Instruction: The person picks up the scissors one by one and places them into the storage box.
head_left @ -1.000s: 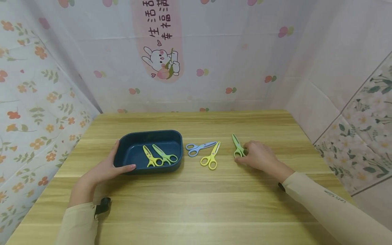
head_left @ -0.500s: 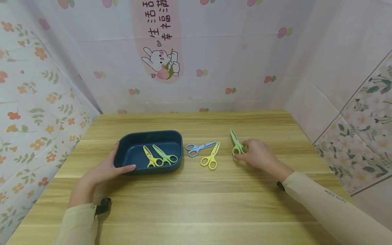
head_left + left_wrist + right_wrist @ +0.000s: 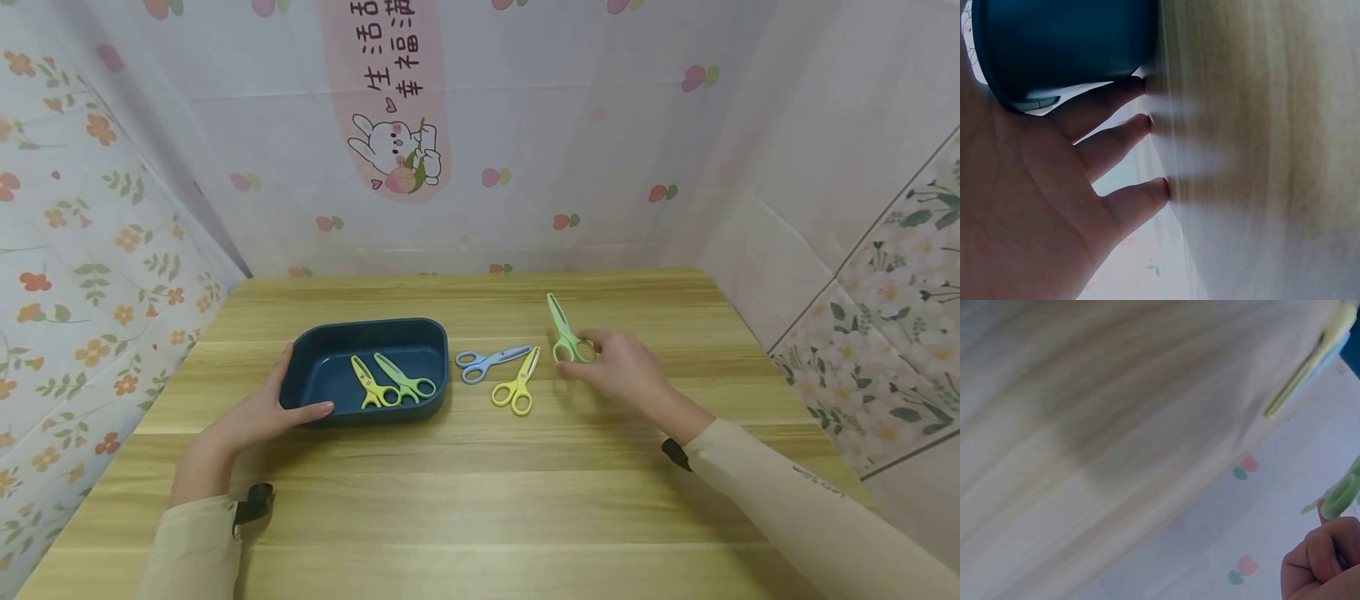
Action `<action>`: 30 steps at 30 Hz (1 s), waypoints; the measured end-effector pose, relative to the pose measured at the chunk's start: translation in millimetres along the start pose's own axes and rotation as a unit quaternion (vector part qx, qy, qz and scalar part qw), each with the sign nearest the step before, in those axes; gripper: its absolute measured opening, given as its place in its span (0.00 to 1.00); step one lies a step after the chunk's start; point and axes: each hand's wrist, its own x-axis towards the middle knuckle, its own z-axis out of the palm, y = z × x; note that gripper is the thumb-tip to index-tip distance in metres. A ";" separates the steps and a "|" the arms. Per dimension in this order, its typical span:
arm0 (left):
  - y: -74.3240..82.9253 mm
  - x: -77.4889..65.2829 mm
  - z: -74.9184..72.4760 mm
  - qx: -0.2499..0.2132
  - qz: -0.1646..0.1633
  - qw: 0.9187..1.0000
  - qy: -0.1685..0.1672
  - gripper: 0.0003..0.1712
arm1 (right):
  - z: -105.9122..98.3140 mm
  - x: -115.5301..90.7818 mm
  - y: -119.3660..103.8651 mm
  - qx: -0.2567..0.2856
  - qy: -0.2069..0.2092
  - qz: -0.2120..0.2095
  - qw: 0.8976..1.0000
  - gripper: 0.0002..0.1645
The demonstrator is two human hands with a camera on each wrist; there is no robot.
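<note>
My right hand (image 3: pixel 626 371) pinches a pair of light green scissors (image 3: pixel 567 339) by the handle loops, blades pointing away. In the right wrist view, a green handle (image 3: pixel 1339 499) shows above curled fingers. My left hand (image 3: pixel 251 425) rests against the left end of a dark blue box (image 3: pixel 315 379), thumb along its near rim. Its other fingers (image 3: pixel 1116 147) are extended and spread, tips at the tabletop in the left wrist view. Inside the box lie yellow scissors (image 3: pixel 367 383) and green scissors (image 3: pixel 403 384).
Blue scissors (image 3: pixel 491 361) and yellow scissors (image 3: pixel 519 385) lie on the wooden table (image 3: pixel 480 500), between the box and my right hand. A printed curtain (image 3: pixel 562 150) hangs behind the table's far edge. Patterned sheets stand at left and right.
My right hand has lifted the green scissors and carried them a little left and away from me. The left hand and the box have stayed in place.
</note>
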 end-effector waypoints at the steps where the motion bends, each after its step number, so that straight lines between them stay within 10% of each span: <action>1: 0.1 -0.1 0.0 0.001 0.000 1.000 0.000 0.78 | -0.5 0.4 -2.4 0.008 0.006 -0.003 1.000 0.42; 30: 0.3 -0.4 -0.1 0.002 0.001 1.000 -0.001 0.78 | 8.3 9.9 -78.5 0.070 0.032 -0.079 0.994 0.34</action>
